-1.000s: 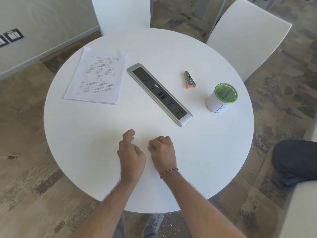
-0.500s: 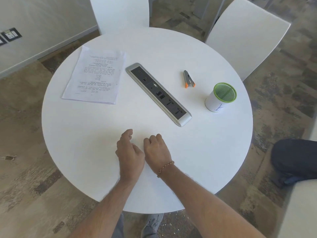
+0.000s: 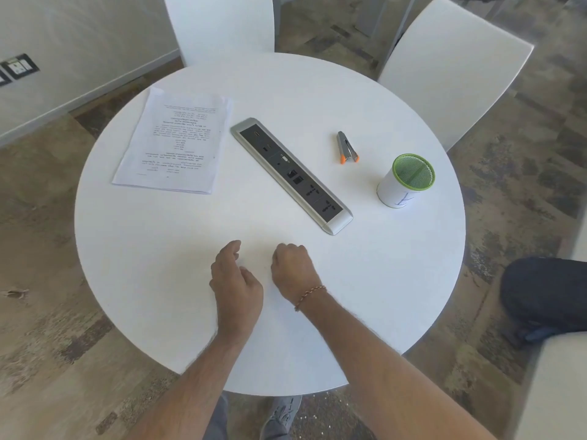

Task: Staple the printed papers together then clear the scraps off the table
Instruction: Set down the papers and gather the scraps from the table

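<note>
A stack of printed papers (image 3: 173, 142) lies flat at the far left of the round white table (image 3: 397, 265). A small grey stapler with orange tips (image 3: 347, 148) lies at the far right, beyond the power strip. My left hand (image 3: 235, 281) and my right hand (image 3: 293, 269) rest side by side on the near middle of the table, fingers loosely curled, nothing in either. Both hands are well short of the papers and the stapler. No scraps show on the tabletop.
A silver and black power strip (image 3: 290, 174) runs diagonally across the table's middle. A white cup with a green mesh rim (image 3: 406, 181) stands at the right. Two white chairs (image 3: 451, 68) stand behind the table. A dark object (image 3: 546, 296) lies on the floor at right.
My right hand drew a little closer to my left and has since eased apart again. Papers, stapler and cup have not moved.
</note>
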The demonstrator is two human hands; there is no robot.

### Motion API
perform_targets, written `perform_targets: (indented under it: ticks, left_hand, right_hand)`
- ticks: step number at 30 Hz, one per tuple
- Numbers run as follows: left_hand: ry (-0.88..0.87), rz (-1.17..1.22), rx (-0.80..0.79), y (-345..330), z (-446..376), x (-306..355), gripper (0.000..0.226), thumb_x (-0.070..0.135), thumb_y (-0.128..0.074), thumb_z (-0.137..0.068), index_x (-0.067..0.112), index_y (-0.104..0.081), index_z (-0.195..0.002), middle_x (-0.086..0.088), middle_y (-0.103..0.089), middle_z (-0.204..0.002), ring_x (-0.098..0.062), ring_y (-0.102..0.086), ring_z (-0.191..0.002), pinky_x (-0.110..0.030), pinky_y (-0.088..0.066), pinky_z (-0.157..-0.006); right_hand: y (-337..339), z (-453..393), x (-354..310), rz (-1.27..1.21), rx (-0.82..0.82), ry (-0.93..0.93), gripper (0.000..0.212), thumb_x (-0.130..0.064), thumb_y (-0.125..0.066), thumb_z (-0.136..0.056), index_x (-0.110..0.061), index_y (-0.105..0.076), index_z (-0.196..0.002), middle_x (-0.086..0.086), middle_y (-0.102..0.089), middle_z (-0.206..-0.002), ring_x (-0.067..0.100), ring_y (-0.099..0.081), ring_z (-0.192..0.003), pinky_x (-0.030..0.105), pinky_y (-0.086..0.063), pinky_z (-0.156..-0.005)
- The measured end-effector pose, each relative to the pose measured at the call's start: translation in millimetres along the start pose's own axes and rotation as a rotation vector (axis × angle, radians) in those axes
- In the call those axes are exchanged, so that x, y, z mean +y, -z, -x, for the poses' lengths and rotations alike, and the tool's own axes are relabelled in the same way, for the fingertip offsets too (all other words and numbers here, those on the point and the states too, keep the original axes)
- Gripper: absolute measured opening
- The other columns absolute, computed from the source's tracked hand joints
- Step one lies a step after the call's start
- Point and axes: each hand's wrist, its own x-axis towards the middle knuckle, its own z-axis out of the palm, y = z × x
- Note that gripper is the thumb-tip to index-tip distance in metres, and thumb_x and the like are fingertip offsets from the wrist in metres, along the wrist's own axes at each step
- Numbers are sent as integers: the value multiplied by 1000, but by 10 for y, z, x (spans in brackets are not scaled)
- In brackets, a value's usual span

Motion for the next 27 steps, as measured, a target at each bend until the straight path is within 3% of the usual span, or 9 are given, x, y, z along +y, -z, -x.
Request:
perform_targets:
  ticks: [2, 5, 13, 17, 27]
  left_hand:
    - [-6, -7, -2, 6, -2, -17, 52, -14, -38, -87, 9, -47, -132, -5, -57, -127, -24, -52, -119, -47, -44, -100]
    - [-2, -6, -5, 0, 10, -53, 52, -15, -38, -86, 10, -49, -131, -4, -57, -125, -22, -52, -117, -46, -44, -98]
    - [-2, -9, -14, -16, 24, -101, 51, -15, -38, -85, 12, -52, -126, -4, -57, -120, -23, -53, -115, -49, -46, -96]
    - [-13, -13, -4, -16, 11, -110, 51, -16, -38, -83, 12, -53, -123, -5, -58, -119, -26, -54, -114, -49, -46, -95]
    - [-11, -6, 3, -25, -23, -116, 52, -17, -38, -83, 13, -53, -123, -4, -57, -118, -27, -53, -114, -53, -46, -93]
  right_hand:
    - [54, 11, 112, -246, 11, -114, 17, -1, -45, -89, -3, -62, -90, 11, -66, -91, 29, -56, -84, 38, -47, -77]
    - [37, 89, 198, -404, 47, -166, 20, -1, -51, -87, -6, -69, -90, 5, -72, -93, 23, -62, -88, 34, -52, -73]
    - [-53, 131, 253, -288, 146, 13, 25, -1, -58, -87, -13, -74, -104, 6, -65, -89, 25, -52, -90, 35, -48, -74]
    - [-39, 43, 255, -190, 109, 92, 19, 2, -58, -81, -13, -71, -80, 3, -62, -81, 25, -51, -85, 41, -50, -70]
    - [-77, -11, 267, -53, 159, 224, 21, 10, -52, -72, -7, -64, -71, 5, -56, -71, 27, -49, -72, 35, -46, -52]
